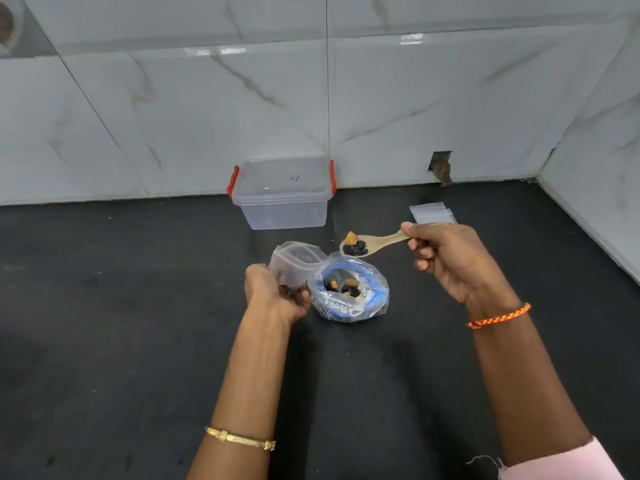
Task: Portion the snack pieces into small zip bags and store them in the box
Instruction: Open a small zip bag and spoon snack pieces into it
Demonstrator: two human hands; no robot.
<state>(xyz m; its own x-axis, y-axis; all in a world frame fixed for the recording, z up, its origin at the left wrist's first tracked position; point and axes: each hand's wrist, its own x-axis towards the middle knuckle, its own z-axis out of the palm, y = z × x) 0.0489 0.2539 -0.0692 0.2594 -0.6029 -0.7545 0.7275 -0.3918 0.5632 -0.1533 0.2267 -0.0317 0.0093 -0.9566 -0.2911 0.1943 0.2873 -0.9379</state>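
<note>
Left hand grips an open zip bag beside the snack pouch; right hand pinches a loaded spoon above the pouch.

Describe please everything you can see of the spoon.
The spoon looks like pale wood or light plastic, with a shallow oval bowl and a short handle. The right hand grips the handle end. It is held about level above the open snack packet, loaded with dark pieces and one orange piece.

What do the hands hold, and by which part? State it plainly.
Right hand pinches the pale wooden spoon, loaded with snack pieces, by its handle end. Left hand grips the small clear zip bag by its lower part.
</note>
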